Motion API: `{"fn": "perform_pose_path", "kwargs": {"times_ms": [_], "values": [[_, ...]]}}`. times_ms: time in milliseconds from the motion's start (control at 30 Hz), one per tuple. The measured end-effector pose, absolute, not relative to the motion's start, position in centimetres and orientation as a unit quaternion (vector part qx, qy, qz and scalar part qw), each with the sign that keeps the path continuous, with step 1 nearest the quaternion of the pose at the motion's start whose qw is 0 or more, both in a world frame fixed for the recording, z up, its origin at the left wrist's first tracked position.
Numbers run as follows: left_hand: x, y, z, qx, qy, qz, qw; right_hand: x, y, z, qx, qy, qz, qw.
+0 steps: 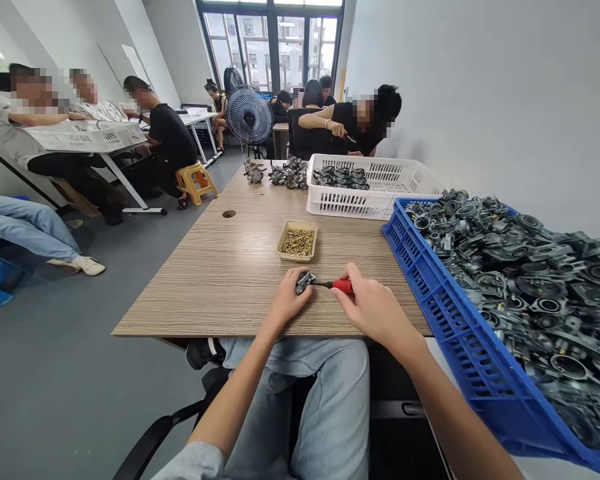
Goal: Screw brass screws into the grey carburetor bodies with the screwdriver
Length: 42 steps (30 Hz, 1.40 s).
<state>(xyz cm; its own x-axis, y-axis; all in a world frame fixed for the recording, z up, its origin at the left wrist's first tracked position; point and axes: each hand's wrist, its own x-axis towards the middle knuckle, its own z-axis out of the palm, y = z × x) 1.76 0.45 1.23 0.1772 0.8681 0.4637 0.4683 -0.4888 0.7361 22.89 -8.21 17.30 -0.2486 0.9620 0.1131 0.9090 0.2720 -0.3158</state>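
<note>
My left hand point(289, 298) is closed around a small grey metal part point(305, 281) just above the wooden table point(205, 267). From the right, my right hand point(367, 299) grips a screwdriver by its red handle point(343, 286). The dark shaft points left and its tip meets the metal part; the exact contact spot is too small to tell. Beyond my hands sits a beige tray point(279, 250) holding several small brass pieces point(299, 243).
A blue crate point(430, 283) heaped with metal parts stands at my right. Behind it is a white crate point(347, 205) with dark parts. More metal parts point(289, 173) lie at the table's far end. A person point(350, 130) works beyond; a fan point(250, 115) stands further back.
</note>
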Motion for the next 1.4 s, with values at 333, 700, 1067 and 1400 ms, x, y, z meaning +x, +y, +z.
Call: {"fn": "perform_pose_path", "kwargs": {"times_ms": [333, 700, 1067, 1400], "values": [[1.84, 0.38, 1.40, 0.735, 0.457, 0.449, 0.220, 22.87, -8.29, 17.44, -0.597, -0.784, 0.097, 0.144], [1.81, 0.36, 1.38, 0.737, 0.459, 0.448, 0.216, 22.85, -8.32, 17.55, -0.599, -0.782, 0.102, 0.137], [1.80, 0.39, 1.38, 0.737, 0.457, 0.449, 0.216, 22.90, -8.28, 17.45, -0.598, -0.784, 0.099, 0.137], [1.79, 0.37, 1.41, 0.737, 0.457, 0.449, 0.217, 22.85, -8.27, 17.41, -0.597, -0.785, 0.092, 0.135]]}}
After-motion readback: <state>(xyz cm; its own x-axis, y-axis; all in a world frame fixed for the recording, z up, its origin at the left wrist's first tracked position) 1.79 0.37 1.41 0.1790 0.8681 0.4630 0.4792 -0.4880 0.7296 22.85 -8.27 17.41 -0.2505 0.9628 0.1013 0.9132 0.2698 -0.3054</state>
